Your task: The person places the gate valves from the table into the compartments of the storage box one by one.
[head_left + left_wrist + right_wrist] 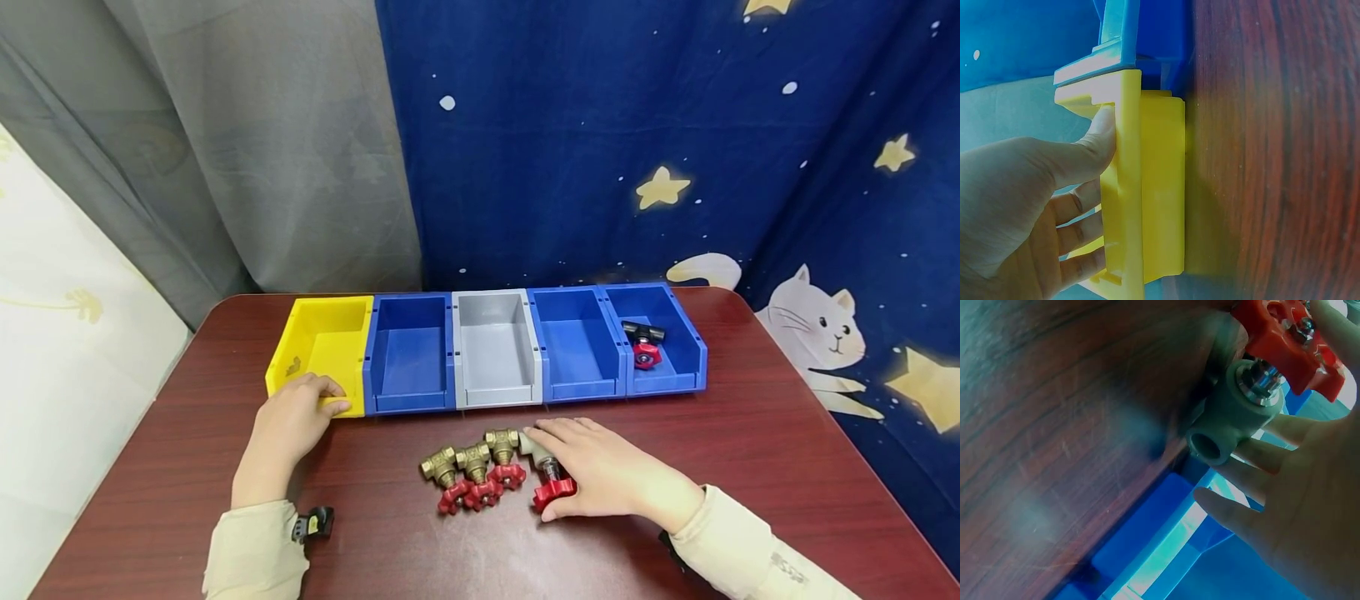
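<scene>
My left hand (295, 419) grips the front lip of the yellow bin (281, 358), thumb outside and fingers inside, as the left wrist view shows. At the right, my right hand (600, 471) reaches over a grey pipe valve (537, 451) with a red handwheel (1294, 344). Its fingers extend fairly straight past the grey valve body (1229, 419), and its thumb lies beside the wheel; firm contact is hard to tell. Left of this valve, brass valves (474, 461) with red handwheels lie side by side on the table.
Right of the yellow bin, the row continues with a blue bin (411, 402), a grey bin (498, 395) and two more blue bins. The far-right blue bin (686, 379) holds a black valve (643, 333) with a red handwheel. Curtains hang behind the brown table (390, 550).
</scene>
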Tool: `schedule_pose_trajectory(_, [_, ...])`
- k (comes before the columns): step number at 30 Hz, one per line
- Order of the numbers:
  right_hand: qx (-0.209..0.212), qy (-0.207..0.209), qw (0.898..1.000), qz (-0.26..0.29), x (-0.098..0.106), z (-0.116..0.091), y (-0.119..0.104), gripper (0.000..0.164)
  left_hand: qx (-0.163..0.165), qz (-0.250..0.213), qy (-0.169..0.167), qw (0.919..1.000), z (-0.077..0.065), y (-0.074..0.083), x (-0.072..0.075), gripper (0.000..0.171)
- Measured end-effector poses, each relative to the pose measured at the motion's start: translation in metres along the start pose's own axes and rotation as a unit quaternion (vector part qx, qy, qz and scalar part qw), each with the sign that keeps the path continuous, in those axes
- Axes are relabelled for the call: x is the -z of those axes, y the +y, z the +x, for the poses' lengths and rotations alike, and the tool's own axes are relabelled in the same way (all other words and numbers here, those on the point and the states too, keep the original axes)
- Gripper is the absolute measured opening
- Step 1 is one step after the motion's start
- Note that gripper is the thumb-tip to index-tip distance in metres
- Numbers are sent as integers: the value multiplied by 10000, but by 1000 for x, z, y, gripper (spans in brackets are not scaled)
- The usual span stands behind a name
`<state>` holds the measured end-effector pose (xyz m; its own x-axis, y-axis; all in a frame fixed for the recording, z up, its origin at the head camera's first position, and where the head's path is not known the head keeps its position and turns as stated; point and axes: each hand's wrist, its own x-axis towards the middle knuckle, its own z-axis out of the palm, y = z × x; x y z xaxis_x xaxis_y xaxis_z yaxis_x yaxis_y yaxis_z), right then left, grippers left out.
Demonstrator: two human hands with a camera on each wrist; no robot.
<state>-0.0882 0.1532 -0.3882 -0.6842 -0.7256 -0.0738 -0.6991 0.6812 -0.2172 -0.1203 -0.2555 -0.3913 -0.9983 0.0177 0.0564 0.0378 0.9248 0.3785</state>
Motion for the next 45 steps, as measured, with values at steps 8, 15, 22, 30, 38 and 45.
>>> schedule_pose_trajectory(8, [-110,-172,9998,-35,-4,3,-4,110,-30,10,11,10000,1,1,0,23])
schedule_pose_trajectory(15, [-53,-126,9994,-318,-7,3,-5,107,-2,14,-12,10000,1,1,0,23])
schedule_pose_trajectory(22, [-51,-58,9988,-493,-9,4,-7,101,5,11,-30,10000,2,0,-1,24])
schedule_pose_trajectory(30, [38,103,9977,-667,-11,3,-5,100,-19,14,-1,10000,3,0,-1,23])
schedule_pose_trajectory(38, [196,228,9967,-748,-13,4,-2,101,-9,14,-2,10000,1,-1,1,22])
schedule_pose_trajectory(45, [309,340,9967,-662,-14,4,0,102,-5,25,-1,10000,1,-1,0,23])
